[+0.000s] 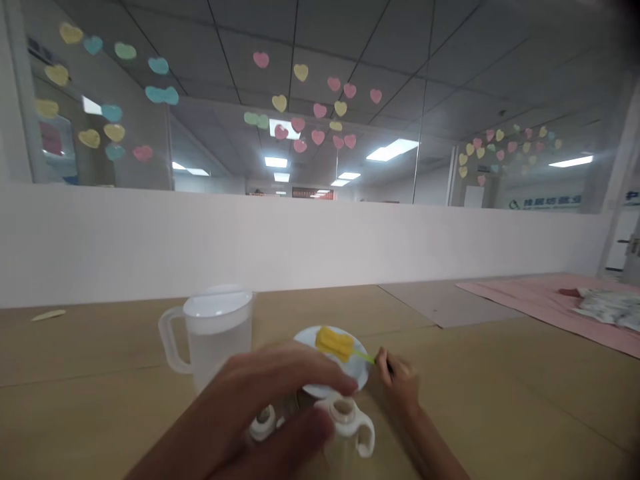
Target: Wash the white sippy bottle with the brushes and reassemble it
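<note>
First, at the far left, a pale oval piece lies flat on the brown tabletop, near the foot of the white wall. Next comes a translucent pitcher, upright, its handle directed left. The glass above the wall bears heart-shaped stickers in pink, yellow, green and blue. In the foreground, the left hand extends from the lower edge toward the centre, palm down, thumb and fingers parted by a moderate gap; contact with the vessel below cannot be determined. A small white fitting, partly hidden, shows beneath this hand. Just right of it stands the white-topped vessel, its round mouth facing up beside the fingertips and its looped handle turned right; its lower portion is blurred. Behind it, a white plate carries a yellow sponge head, from which a green stem runs right. The right hand pinches the end of this stem in narrowly closed fingers. Farther right lie a grey sheet, a pink cloth and, upon the latter, a patterned fabric.
</note>
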Tool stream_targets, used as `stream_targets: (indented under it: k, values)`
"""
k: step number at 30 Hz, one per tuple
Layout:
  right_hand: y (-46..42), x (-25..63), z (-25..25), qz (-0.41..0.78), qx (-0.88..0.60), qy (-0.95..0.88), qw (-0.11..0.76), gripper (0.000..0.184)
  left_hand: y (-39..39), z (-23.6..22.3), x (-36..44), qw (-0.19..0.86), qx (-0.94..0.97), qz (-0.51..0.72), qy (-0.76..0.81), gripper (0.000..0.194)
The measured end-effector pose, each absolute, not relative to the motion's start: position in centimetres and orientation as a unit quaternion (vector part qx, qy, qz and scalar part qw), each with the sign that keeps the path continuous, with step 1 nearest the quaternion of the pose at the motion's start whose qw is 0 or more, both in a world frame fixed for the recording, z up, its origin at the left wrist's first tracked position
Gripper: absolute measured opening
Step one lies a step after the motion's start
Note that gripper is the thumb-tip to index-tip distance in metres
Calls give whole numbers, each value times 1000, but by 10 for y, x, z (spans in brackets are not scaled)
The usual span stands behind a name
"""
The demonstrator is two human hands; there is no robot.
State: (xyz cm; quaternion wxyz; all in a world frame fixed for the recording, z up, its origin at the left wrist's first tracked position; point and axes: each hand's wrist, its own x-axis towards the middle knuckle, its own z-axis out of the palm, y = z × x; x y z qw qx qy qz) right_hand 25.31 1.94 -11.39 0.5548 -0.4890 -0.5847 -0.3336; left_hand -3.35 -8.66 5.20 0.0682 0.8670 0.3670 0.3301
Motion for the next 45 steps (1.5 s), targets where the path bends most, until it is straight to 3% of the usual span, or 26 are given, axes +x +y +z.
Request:
stream_targets:
  k: [5,11,16,23,29,32,37,40,45]
  values:
    - [21,258,-116,-328,-535,-558,543,47,-94,51,12,113,898,96,415,52]
    - [22,257,-114,-309,-551,-536,560,47,-53,11,44,104,898,-23,428,53]
    - [20,255,-106,-255,-577,-512,583,50,-40,5,44,90,906,0,413,30]
    - [18,255,-103,-201,-603,-486,599,50,-31,7,45,188,923,10,336,34]
    - [17,257,-97,-108,-614,-414,663,49,-29,5,49,221,920,91,312,38]
    - [17,257,-94,-50,-610,-366,701,49,-23,14,45,217,879,242,350,43]
    - [17,251,-94,20,-582,-389,714,47,-7,21,35,329,745,483,320,49]
    - [17,246,-94,41,-559,-396,727,46,1,20,29,262,734,519,351,52]
    - [14,237,-95,25,-534,-441,721,45,4,19,20,-32,796,433,422,49]
